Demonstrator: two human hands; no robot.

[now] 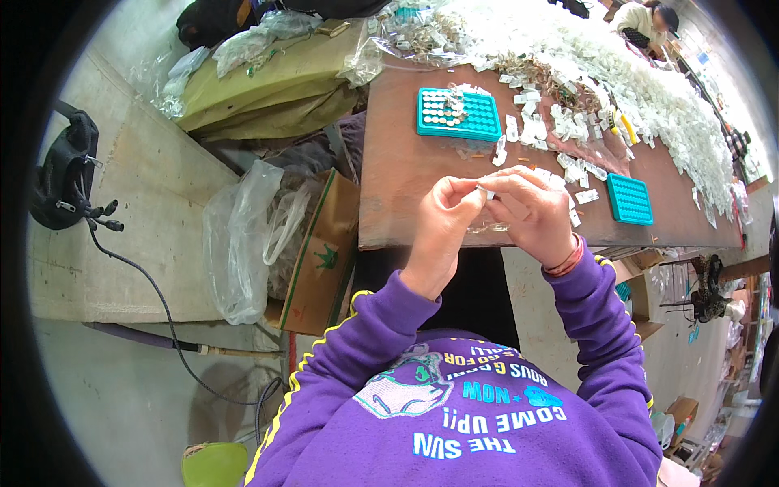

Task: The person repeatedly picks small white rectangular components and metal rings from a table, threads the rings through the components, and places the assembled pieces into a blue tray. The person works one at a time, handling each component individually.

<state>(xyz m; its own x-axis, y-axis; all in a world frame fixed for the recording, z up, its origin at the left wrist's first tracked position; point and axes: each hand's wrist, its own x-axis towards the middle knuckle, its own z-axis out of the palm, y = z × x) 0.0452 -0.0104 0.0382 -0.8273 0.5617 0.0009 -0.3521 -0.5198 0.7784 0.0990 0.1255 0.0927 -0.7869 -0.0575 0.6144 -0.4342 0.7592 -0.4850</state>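
My left hand [448, 217] and my right hand [531, 209] meet over the table's near edge, with fingertips pinched together. A small whitish piece [485, 193] shows between them; its kind is too small to make out. Beyond the hands lies a teal tray [487, 122] with round pockets, its left part covered by pale round pieces [442, 107]. To the right of my right hand is a second teal tray [630, 199]. Small clear-and-white plastic pieces [533, 128] are scattered between the trays.
A big heap of white plastic pieces [657, 97] covers the table's far right. Yellow-handled pliers [627, 130] lie near it. Left of the brown table [398, 178] stand a cardboard box [312, 260] and a clear plastic bag [239, 243]. Another person [641, 20] sits at the far end.
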